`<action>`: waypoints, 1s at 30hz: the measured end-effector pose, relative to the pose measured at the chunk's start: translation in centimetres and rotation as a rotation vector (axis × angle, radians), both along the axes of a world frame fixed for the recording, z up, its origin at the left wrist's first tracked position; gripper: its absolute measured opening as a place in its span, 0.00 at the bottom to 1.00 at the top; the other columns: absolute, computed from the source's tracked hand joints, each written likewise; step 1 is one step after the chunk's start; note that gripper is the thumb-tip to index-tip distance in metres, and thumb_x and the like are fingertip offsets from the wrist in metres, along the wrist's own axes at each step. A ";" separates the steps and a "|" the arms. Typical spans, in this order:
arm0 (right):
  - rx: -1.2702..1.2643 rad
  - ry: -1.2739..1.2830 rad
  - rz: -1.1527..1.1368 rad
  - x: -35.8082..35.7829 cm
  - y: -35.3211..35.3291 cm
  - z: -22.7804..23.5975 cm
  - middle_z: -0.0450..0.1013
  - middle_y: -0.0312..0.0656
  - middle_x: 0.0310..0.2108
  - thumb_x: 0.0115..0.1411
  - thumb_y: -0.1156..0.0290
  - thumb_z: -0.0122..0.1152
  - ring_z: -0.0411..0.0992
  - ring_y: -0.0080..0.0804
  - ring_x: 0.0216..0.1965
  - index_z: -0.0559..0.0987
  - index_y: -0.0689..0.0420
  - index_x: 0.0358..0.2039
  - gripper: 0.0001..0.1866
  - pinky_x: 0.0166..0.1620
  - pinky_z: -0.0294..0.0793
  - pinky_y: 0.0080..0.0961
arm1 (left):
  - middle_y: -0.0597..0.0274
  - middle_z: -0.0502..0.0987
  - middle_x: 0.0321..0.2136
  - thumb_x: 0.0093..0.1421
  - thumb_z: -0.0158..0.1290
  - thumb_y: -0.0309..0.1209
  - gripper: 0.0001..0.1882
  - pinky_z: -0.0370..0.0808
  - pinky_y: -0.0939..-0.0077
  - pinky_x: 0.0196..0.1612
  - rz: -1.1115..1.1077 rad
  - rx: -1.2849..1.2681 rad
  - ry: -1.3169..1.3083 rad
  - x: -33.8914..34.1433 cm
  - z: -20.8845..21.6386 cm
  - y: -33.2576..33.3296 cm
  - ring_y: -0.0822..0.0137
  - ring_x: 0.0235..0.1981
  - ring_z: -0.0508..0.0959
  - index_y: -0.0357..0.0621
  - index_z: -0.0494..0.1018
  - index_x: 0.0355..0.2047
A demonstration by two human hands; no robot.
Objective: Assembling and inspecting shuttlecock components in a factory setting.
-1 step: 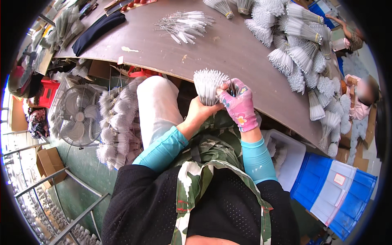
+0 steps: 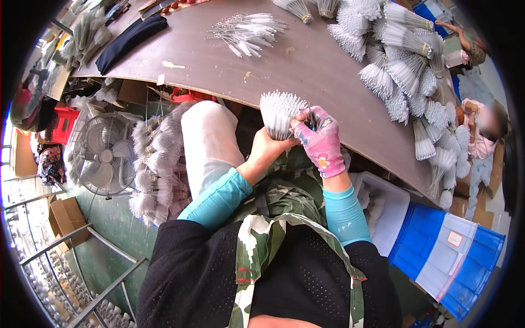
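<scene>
While the left hand (image 2: 266,148) grips the lower end of a white brush bundle (image 2: 282,113) by the near edge of the table (image 2: 306,65), the pink-gloved right hand (image 2: 321,141) touches its right side, fingers curled round a partly hidden dark object (image 2: 312,118). Loose brushes (image 2: 249,33) lie farther off; piled bundles (image 2: 404,60) sit right.
</scene>
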State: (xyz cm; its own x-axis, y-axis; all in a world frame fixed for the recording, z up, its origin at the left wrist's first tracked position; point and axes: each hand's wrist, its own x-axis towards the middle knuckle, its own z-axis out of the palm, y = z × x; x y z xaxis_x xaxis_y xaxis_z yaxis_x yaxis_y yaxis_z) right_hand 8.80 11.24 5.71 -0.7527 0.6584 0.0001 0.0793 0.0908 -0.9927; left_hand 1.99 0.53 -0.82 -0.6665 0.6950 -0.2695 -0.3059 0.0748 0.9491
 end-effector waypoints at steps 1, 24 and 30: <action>0.078 -0.056 -0.012 0.5 -0.3 0.2 0.71 0.31 0.26 0.54 0.81 0.60 0.68 0.15 0.27 0.72 0.60 0.27 0.05 0.32 0.69 0.15 | 0.64 0.77 0.33 0.47 0.64 0.28 0.20 0.73 0.79 0.37 -0.003 -0.001 -0.008 0.0 -0.3 0.1 0.76 0.33 0.75 0.35 0.74 0.41; -0.203 -0.022 0.065 3.1 0.0 0.5 0.69 0.39 0.48 0.53 0.86 0.54 0.69 0.20 0.40 0.68 0.63 0.53 0.24 0.43 0.73 0.19 | 0.63 0.79 0.39 0.47 0.65 0.29 0.20 0.73 0.75 0.44 -0.117 0.216 0.233 -1.9 -4.0 -0.1 0.72 0.40 0.77 0.39 0.75 0.41; -0.217 -0.077 0.108 3.6 -0.8 -0.1 0.70 0.39 0.47 0.54 0.85 0.53 0.69 0.22 0.43 0.68 0.64 0.52 0.23 0.44 0.72 0.19 | 0.57 0.78 0.42 0.51 0.58 0.27 0.18 0.72 0.71 0.48 -0.134 0.035 0.605 -2.0 -5.3 0.3 0.64 0.44 0.77 0.41 0.74 0.44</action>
